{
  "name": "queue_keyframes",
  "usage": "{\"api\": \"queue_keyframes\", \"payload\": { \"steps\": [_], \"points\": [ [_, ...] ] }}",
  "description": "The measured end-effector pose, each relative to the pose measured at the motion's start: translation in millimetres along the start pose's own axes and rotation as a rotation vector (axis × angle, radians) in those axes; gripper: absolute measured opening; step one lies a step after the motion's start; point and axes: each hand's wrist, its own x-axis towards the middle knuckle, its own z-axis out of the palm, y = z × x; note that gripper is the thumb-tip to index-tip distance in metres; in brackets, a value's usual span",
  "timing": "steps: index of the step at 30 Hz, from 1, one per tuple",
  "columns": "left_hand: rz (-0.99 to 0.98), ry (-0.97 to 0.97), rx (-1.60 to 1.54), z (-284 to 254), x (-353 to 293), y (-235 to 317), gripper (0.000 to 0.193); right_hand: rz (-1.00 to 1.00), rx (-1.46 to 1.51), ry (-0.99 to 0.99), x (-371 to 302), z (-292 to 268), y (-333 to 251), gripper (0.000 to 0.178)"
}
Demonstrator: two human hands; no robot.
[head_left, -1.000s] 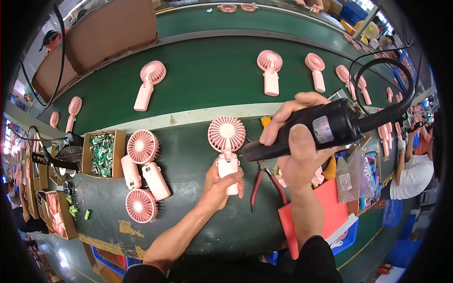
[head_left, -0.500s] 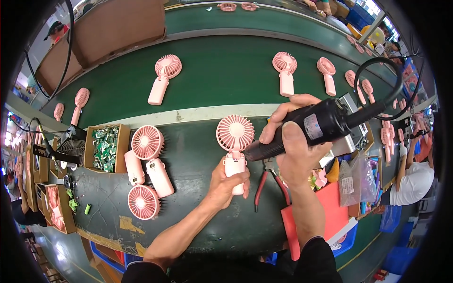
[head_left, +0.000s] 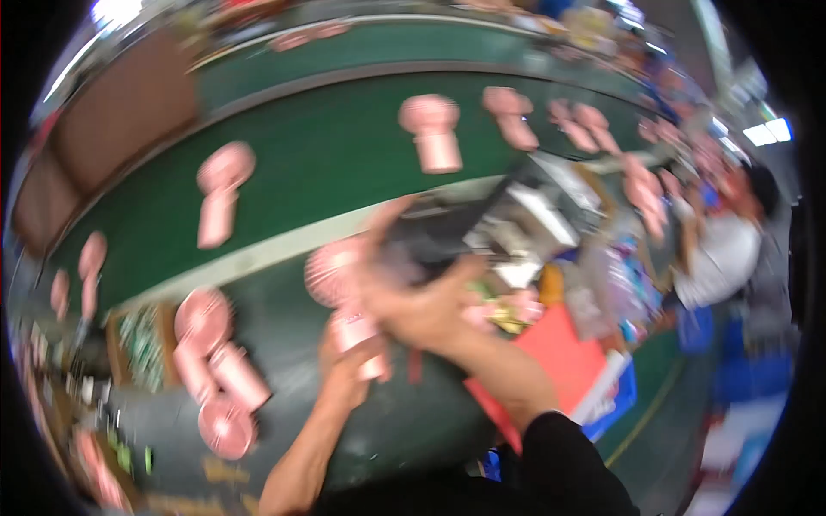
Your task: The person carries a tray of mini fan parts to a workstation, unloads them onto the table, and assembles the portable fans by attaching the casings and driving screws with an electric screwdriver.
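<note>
The whole picture is smeared by motion. My left hand [head_left: 347, 371] is closed around the handle of a pink handheld fan [head_left: 331, 273], held upright with its round grille away from me. My right hand [head_left: 426, 305] wraps a black electric screwdriver [head_left: 437, 234], just right of the fan's grille. Blur hides the tool's tip, so I cannot tell whether it touches the fan. Beneath the right wrist shows a red handle of the pliers [head_left: 415, 367]. On the bench to the left, two more pink fans [head_left: 205, 320] lie head to tail.
Beyond the bench, a green conveyor belt [head_left: 327, 163] carries several pink fans. A cardboard box [head_left: 113, 353] of green circuit boards stands at the left. Right of my forearm lie a red sheet [head_left: 559, 365] and bagged parts. A co-worker in white [head_left: 723, 254] sits farther right.
The view has swung right and tilted, shifting most of the scene left. The screwdriver and right hand are now closer over the fan's neck. Both hands keep their hold.
</note>
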Motion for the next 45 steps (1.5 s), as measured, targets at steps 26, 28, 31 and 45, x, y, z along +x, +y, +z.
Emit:
{"api": "queue_keyframes", "payload": {
  "steps": [26, 28, 31, 45],
  "points": [
    [0.073, 0.044, 0.125, -10, -15, 25, 0.029, -0.154, 0.442, 0.114, 20, 8, -17, 0.051],
    [0.102, -0.007, 0.023, 3, -1, 9, 0.038, 0.147, 0.561, -0.049, 21, -38, -25, 0.04],
    [0.164, -0.139, 0.145, 10, 7, 11, 0.056, 0.201, 1.171, 0.075, 35, -64, -6, 0.021],
    [0.292, 0.097, 0.42, 7, -7, 25, 0.024, -0.023, 0.945, 0.071, 38, -53, -5, 0.038]
  ]
}}
